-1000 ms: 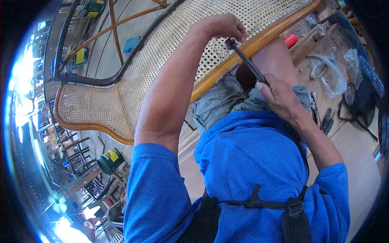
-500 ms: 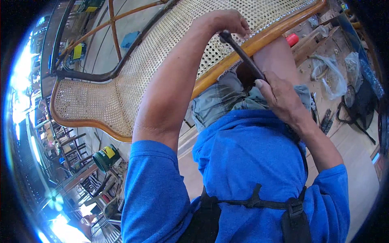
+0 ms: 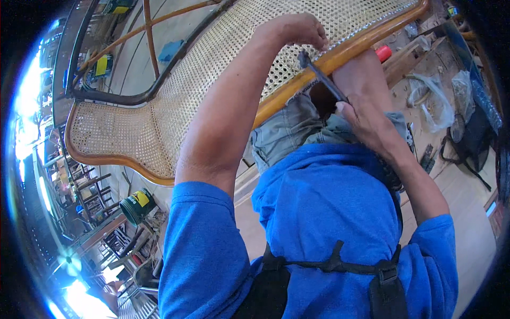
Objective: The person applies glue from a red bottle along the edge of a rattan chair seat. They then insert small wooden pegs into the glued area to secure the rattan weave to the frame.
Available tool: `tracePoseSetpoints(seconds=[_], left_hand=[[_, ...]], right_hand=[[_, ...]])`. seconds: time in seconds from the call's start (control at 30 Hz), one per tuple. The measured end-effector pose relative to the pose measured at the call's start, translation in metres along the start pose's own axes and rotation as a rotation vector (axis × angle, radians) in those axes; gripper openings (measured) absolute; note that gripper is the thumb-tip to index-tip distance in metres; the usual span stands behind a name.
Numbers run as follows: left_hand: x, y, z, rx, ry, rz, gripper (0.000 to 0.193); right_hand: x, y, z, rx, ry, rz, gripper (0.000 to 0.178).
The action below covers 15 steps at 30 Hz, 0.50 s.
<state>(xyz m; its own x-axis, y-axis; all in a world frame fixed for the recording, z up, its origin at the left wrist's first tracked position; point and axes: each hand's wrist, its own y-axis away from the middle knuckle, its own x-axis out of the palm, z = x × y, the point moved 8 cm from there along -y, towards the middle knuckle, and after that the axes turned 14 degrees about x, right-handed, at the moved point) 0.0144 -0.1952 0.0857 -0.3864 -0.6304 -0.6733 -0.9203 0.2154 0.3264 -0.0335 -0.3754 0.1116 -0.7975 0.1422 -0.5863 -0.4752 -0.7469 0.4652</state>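
A wide woven cane panel (image 3: pixel 212 58) in a honey-brown wooden frame (image 3: pixel 350 50) lies across my lap, running from the lower left to the upper right. Over the panel reaches my left hand (image 3: pixel 303 31), its fingers bent down and closed at the seam where cane meets wood. Whatever they pinch is too small or hidden to make out. My right hand (image 3: pixel 366 118) grips the dark handle of a hammer (image 3: pixel 325 80), thumb along the shaft. The hammer's head hovers over the cane just inside the rail, below my left fingers.
A dark curved frame piece (image 3: pixel 119 99) and crossed poles (image 3: pixel 147 24) adjoin the panel at upper left. Green buckets, one a green bucket (image 3: pixel 137 206), stand at left. On the right lie a red object (image 3: pixel 383 52), wood pieces, a clear plastic bag (image 3: pixel 436 106) and a black bag (image 3: pixel 470 141).
The hammer's head has shifted a little right and toward me, and my right hand has moved slightly with it. My left hand stays at the same place on the seam.
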Motion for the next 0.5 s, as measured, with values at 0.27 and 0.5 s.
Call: tracePoseSetpoints(seconds=[0.27,0.5], left_hand=[[-0.04,0.057,-0.002,-0.127,0.985,-0.563,0.033],[0.061,0.069,-0.028,0.261,2.049,-0.738,0.061]], right_hand=[[0.042,0.024,0.026,-0.349,0.211,0.196,0.03],[-0.025,-0.002,0.014,-0.276,-0.124,-0.167,0.017]])
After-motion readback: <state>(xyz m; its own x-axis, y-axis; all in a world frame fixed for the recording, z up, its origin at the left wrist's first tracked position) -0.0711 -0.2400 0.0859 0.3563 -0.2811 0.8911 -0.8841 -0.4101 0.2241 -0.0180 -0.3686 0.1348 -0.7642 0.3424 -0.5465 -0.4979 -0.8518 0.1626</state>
